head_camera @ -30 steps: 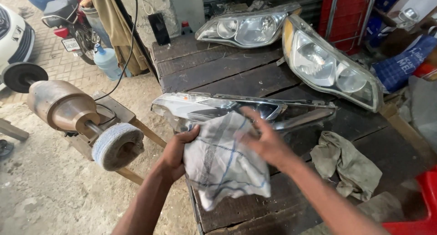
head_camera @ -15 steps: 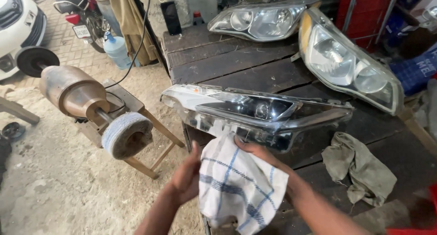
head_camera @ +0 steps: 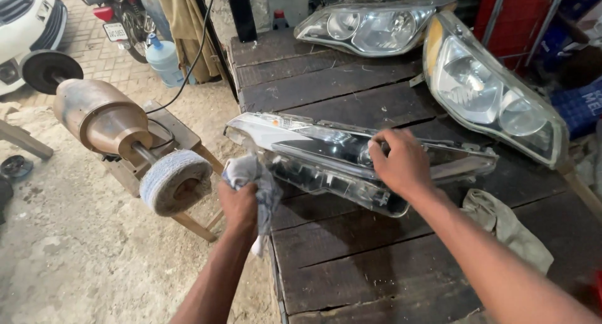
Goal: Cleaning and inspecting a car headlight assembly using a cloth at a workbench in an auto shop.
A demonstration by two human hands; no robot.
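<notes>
Your bench (head_camera: 351,261) is dark, rough planks, standing on a dusty concrete floor (head_camera: 69,261) beside a buffing wheel (head_camera: 174,181) on its motor. Two other headlights (head_camera: 370,24) (head_camera: 492,98) lie at the far edge. The long headlight (head_camera: 351,158) lies across the left edge. Your right hand (head_camera: 398,164) presses flat on its lens, fingers spread; your left hand (head_camera: 241,205) is closed on the checked cloth (head_camera: 254,176) at its near end. Half a second ago both hands held that cloth open.

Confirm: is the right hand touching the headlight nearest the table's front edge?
Touching. The head view shows the right hand resting palm-down on the headlight, fingers pressed on its lens.
</notes>
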